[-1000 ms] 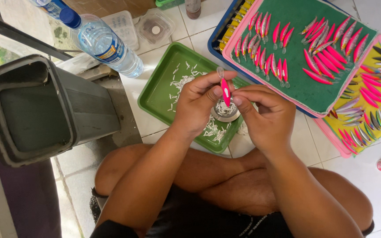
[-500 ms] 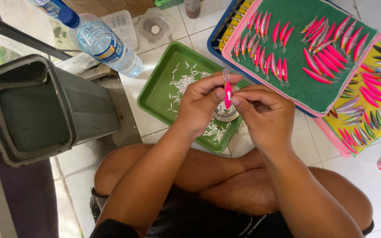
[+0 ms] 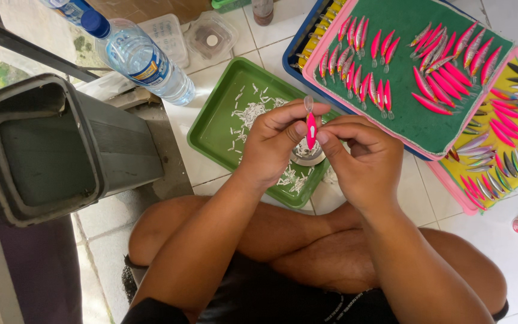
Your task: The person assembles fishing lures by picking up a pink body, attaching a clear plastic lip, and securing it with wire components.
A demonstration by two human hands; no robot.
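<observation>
Here, a pink fishing lure (image 3: 311,129) stands upright, pinched between the fingertips of the left hand (image 3: 274,144) and the right hand (image 3: 361,159). Just behind it sits a small round tin (image 3: 307,153), on a green tray (image 3: 220,123) strewn with white scraps. Beyond the right hand, a green-lined board (image 3: 415,120) carries rows of pink lures. Beyond the left hand lies a water bottle (image 3: 142,60).

Two hands, the left hand (image 3: 274,144) and right hand (image 3: 364,162), meet on one pink lure (image 3: 311,130). One green tray (image 3: 223,114) of white scraps, one round tin (image 3: 307,155), one water bottle (image 3: 142,57), two clear tubs (image 3: 211,36), one grey bin (image 3: 55,147); pink lures on the green board (image 3: 415,117) are too many to count
</observation>
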